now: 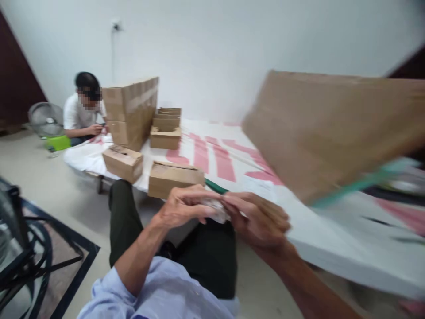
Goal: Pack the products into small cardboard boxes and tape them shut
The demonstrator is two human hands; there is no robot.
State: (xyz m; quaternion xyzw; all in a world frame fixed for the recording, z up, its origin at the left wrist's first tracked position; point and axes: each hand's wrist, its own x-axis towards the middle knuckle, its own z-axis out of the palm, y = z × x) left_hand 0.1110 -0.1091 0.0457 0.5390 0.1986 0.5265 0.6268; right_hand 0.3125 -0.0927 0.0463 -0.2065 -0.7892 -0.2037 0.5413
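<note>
A small clear, shiny item [216,210], perhaps plastic wrap, sits between my two hands above my lap. My left hand [186,205] grips it from the left, thumb below and fingers above. My right hand [255,217] is closed at its right side, the fingers blurred. Just behind my left hand a closed brown carton [174,177] rests at the edge of the cloth-covered table [265,195]. Another small carton [123,161] stands to its left. What exactly the item is cannot be made out.
Stacked cartons [139,106] and open boxes [166,133] stand further back. A large tilted cardboard box [332,128] looms at the right. A person [81,110] sits at the far left beside a fan [46,119]. Another fan [20,248] stands at the near left.
</note>
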